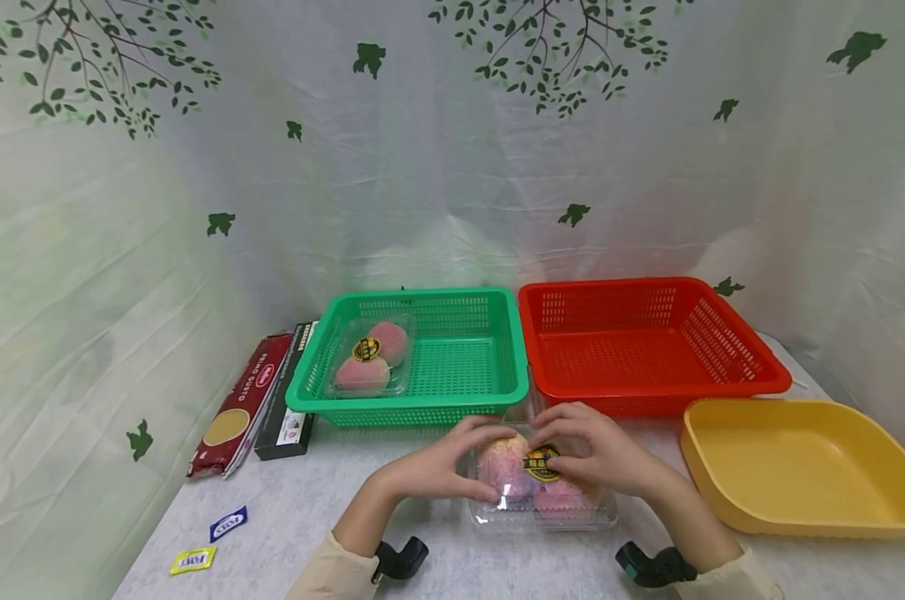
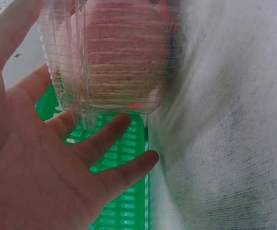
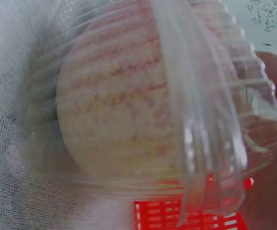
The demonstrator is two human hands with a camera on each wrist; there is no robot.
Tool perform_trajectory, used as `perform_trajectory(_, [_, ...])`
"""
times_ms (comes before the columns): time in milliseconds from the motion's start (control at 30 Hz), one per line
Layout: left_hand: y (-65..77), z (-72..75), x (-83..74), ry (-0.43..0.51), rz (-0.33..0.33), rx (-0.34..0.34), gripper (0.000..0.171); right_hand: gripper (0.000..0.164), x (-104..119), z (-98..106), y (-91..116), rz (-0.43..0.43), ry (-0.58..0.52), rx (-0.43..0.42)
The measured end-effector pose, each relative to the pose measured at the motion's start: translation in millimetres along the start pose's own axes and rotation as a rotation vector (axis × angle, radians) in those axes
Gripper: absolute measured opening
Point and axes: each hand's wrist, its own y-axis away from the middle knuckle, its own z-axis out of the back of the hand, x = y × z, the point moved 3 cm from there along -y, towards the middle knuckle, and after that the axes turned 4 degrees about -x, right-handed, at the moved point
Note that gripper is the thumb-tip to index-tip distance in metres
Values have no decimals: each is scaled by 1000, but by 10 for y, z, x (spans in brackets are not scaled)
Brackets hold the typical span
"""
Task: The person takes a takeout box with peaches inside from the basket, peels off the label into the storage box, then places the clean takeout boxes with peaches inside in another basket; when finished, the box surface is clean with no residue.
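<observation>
On the table, in the head view, lies a clear plastic clamshell box (image 1: 490, 518) with two pink peaches (image 1: 505, 462) inside. A round black and gold sticker (image 1: 540, 461) is on its lid. My left hand (image 1: 447, 464) is at the box's left side, thumb toward the near corner. The left wrist view shows its fingers (image 2: 128, 176) spread out, the lower ones clear of the box. My right hand (image 1: 601, 446) arches over the lid's right part, fingertips near the sticker. In the right wrist view, the box hides most of that hand.
Behind stand a green basket (image 1: 463, 367) holding another peach box (image 1: 367, 358), and a red basket (image 1: 610, 354). A yellow tray (image 1: 805, 458) is at right. At left lie a red packet (image 1: 238, 400), a black box (image 1: 286, 417) and two small wrappers, blue (image 1: 228, 523) and yellow (image 1: 193, 560).
</observation>
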Motion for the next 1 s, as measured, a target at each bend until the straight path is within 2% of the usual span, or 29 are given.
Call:
perform_trajectory(267, [-2,-3,7,1,-4,-9,74,26,60,18,-17,69,41,-32])
perform_trajectory(400, [-1,-2,0,3,-7,-10,74,24,96,21,-21,79,-13,-44])
perform_trajectory(633, [3,0,-16,13,2,-9,74,17,134,17,-23,32,-69,-43])
perform_trajectory(1000, [-2,3,-12,12,5,-10,73,17,207,31,-12,125,-81,-80])
